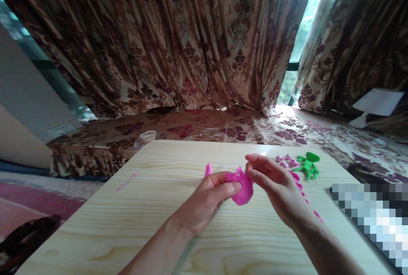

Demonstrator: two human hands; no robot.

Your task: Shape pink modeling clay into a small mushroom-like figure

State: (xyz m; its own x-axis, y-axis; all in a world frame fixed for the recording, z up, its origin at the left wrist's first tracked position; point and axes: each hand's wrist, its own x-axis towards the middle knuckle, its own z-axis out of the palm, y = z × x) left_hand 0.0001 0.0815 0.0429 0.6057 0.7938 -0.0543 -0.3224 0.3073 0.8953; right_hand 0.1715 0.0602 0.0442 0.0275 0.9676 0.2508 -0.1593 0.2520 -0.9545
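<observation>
My left hand [214, 194] is closed on a flat, bright pink piece of what looks like modelling clay [245, 193], thumb lying across its front. The piece is held above the table, its lower edge rounded and its top edge ragged. At its upper right edge, the thumb and fingers of my right hand [270, 178] are pinched together against the clay. Just behind my left hand a small pink cone-shaped piece [208, 169] stands on the table. Several pink petal-like pieces [298, 186] lie in a row beside my right wrist, partly hidden by it.
On the pale wooden table [153, 219], green pieces [308, 166] and pink-and-white lumps [284, 162] lie at the back right. A thin pink strip [126, 182] lies at left. Beyond the back edge sits a clear plastic tub [145, 138]. A blurred-out object [372, 224] borders the right side.
</observation>
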